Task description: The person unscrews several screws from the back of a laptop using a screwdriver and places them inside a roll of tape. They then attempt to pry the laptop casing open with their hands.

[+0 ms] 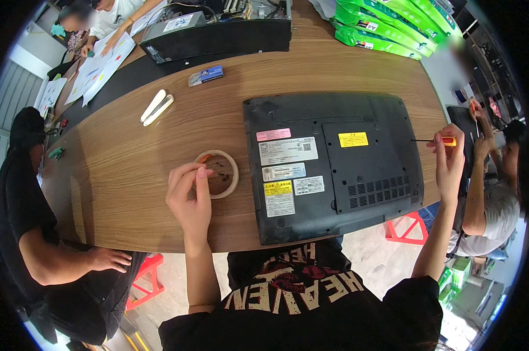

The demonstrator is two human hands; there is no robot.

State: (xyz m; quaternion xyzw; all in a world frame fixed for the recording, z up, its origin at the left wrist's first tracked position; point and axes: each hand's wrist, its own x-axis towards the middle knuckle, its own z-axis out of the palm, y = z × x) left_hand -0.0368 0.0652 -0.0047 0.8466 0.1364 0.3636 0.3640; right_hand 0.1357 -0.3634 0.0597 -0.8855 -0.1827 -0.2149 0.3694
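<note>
A black laptop [364,169] lies bottom side up on the wooden table, with several labels and a vented cover panel showing. My right hand [450,146] grips the orange-and-yellow handle of a screwdriver [448,141]; its thin shaft points left over the laptop's right edge. My left hand [189,196] is pinched over the left rim of a tape roll [235,175]. Whatever may be between those fingertips is too small to make out. Small dark bits, seemingly screws, lie inside the ring.
Beyond are a white folding tool [157,107], a small blue-and-clear packet [206,76] and an opened computer case [218,38]. Green paper packs [387,26] are stacked at the far right. People sit close on the left and right; others work at the far left. Red stools [408,228] stand below.
</note>
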